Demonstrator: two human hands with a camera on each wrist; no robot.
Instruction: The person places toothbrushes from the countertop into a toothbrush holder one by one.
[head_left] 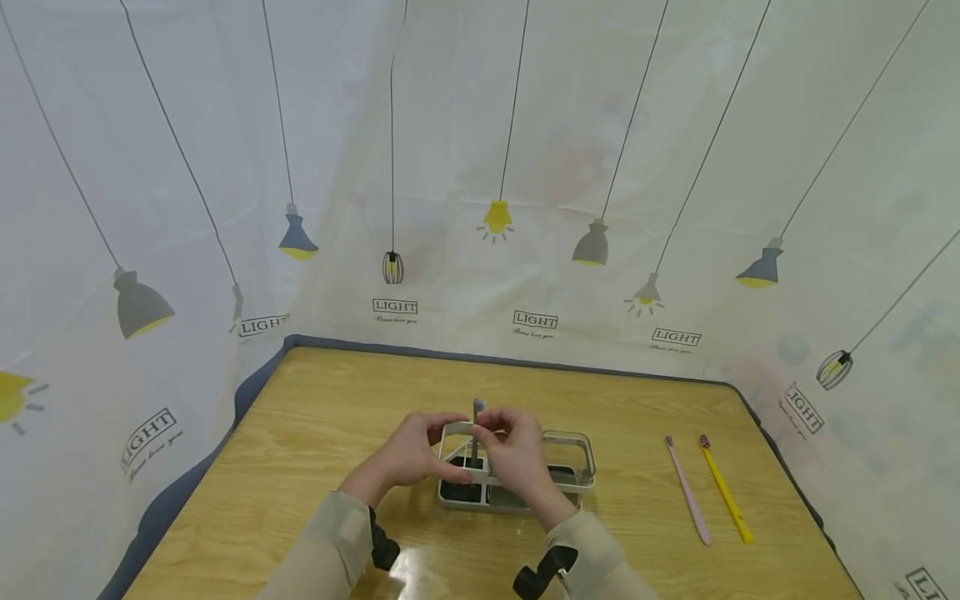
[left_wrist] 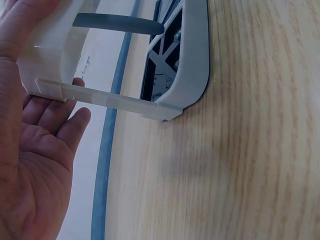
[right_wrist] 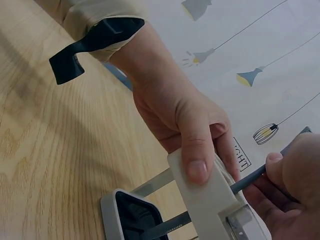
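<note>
A white toothbrush holder (head_left: 462, 504) with a dark inner base stands on the table. My left hand (head_left: 412, 450) grips the upper frame at its left end, the thumb along the front rail. With my right hand (head_left: 517, 450) I pinch a dark grey toothbrush (head_left: 474, 450) near its top, bristle head up. Its handle passes down through the left opening of the upper frame. In the left wrist view the handle's rounded end (left_wrist: 155, 27) overlaps the dark base. The right wrist view shows the left thumb (right_wrist: 196, 160) pressed on the white frame.
Right of the holder, a pink toothbrush (head_left: 687, 492) and a yellow toothbrush (head_left: 726, 492) lie side by side on the wooden table (head_left: 300, 467). A pale curtain printed with lamps (head_left: 450, 167) hangs behind and along both sides of the table.
</note>
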